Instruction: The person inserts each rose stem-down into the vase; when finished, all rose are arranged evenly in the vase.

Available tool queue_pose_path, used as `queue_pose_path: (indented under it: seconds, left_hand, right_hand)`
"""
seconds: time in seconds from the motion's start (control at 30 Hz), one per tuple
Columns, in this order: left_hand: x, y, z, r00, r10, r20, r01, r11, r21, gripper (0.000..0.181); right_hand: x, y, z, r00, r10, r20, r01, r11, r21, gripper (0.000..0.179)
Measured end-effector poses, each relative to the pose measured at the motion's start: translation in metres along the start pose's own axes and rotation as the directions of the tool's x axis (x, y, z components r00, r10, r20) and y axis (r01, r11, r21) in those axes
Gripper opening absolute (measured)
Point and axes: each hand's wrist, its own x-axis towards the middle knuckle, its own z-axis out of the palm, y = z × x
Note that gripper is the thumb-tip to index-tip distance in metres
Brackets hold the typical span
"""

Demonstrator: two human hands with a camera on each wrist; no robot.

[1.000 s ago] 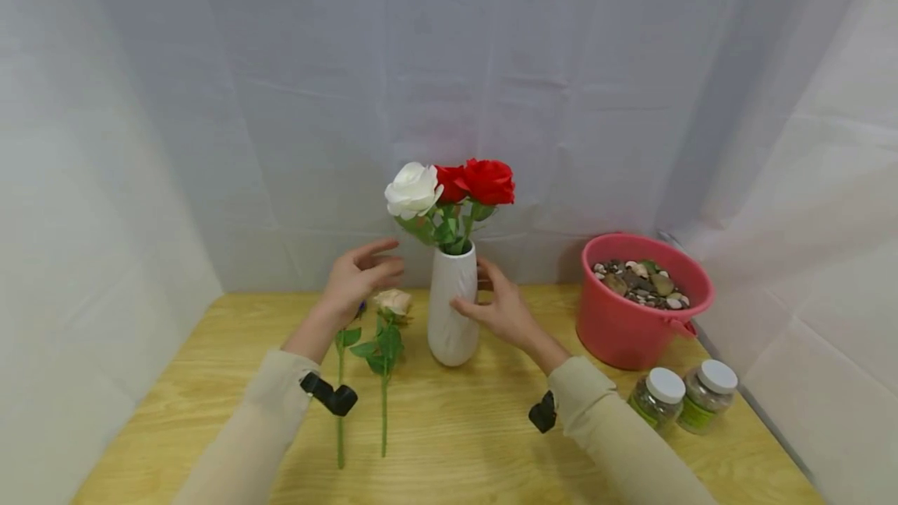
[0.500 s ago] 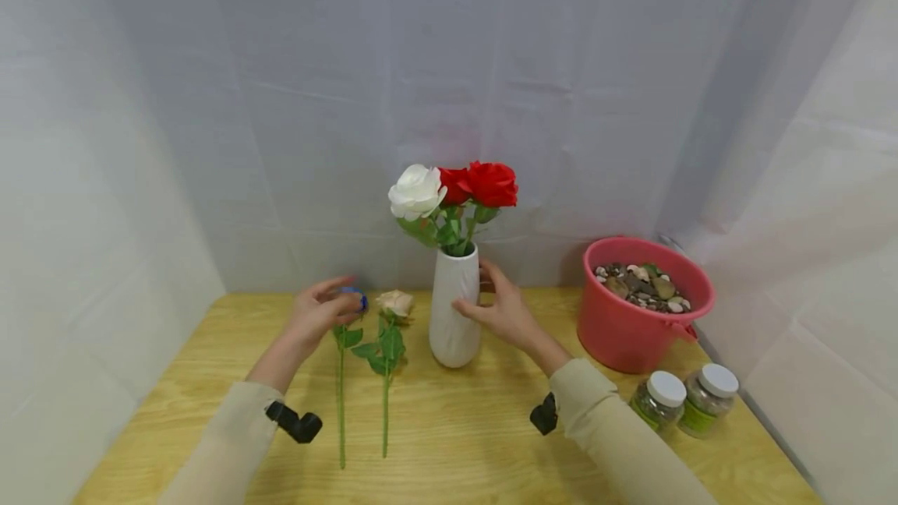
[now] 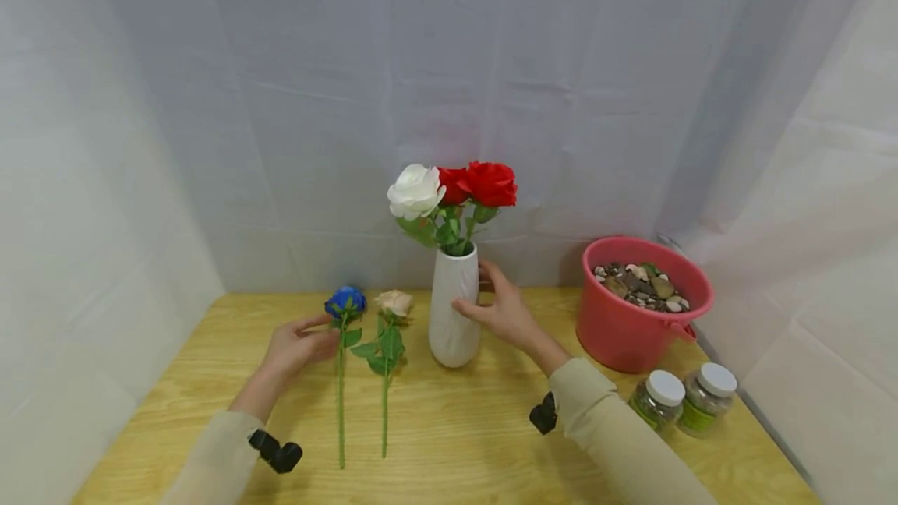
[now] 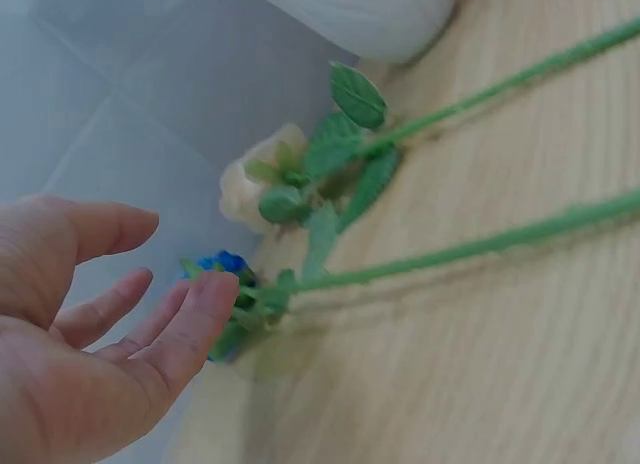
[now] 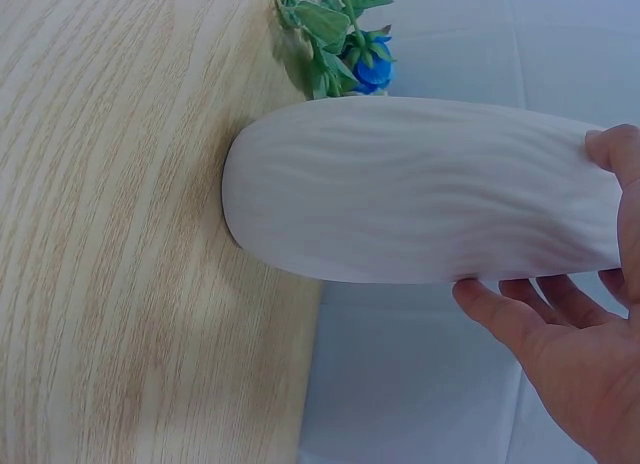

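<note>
My left hand point(image 3: 296, 349) is beside a blue rose point(image 3: 346, 301) lying on the table, fingertips right at the stem just below its bloom. In the left wrist view the thumb and fingers point(image 4: 205, 296) are spread apart with nothing between them. A cream rose point(image 3: 394, 303) lies to the right of the blue one, its stem pointing toward me. My right hand point(image 3: 502, 312) holds a white vase point(image 3: 452, 310) from its right side, thumb on the front and fingers round the back. Upright in the vase stand a white rose point(image 3: 415, 191) and two red roses point(image 3: 491, 183).
A pink bucket point(image 3: 617, 333) filled with pebbles point(image 3: 641, 284) stands at the back right. In front of it are two jars point(image 3: 659, 402) with white lids. The wooden table point(image 3: 449, 443) meets pale cloth walls point(image 3: 316, 100) at the back and sides.
My left hand has moved away from the vase, left and down, past the blue bloom to its stem. The right hand stays on the vase.
</note>
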Motion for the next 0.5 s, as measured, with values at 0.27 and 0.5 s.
queue_pose_path:
  seconds: [0.27,0.5]
  left_hand:
    - [-0.003,-0.017,-0.002,0.997,-0.068,-0.028,0.066,0.996,-0.066,0.066]
    - [-0.005,-0.024,0.001,0.996,-0.091,0.002,0.09,0.989,-0.113,0.066]
  right_hand:
    - [-0.001,0.002,0.0,1.0,-0.008,0.004,0.008,1.0,0.01,0.084]
    - [-0.001,0.001,0.0,1.0,-0.011,0.003,0.011,1.0,0.012,0.084]
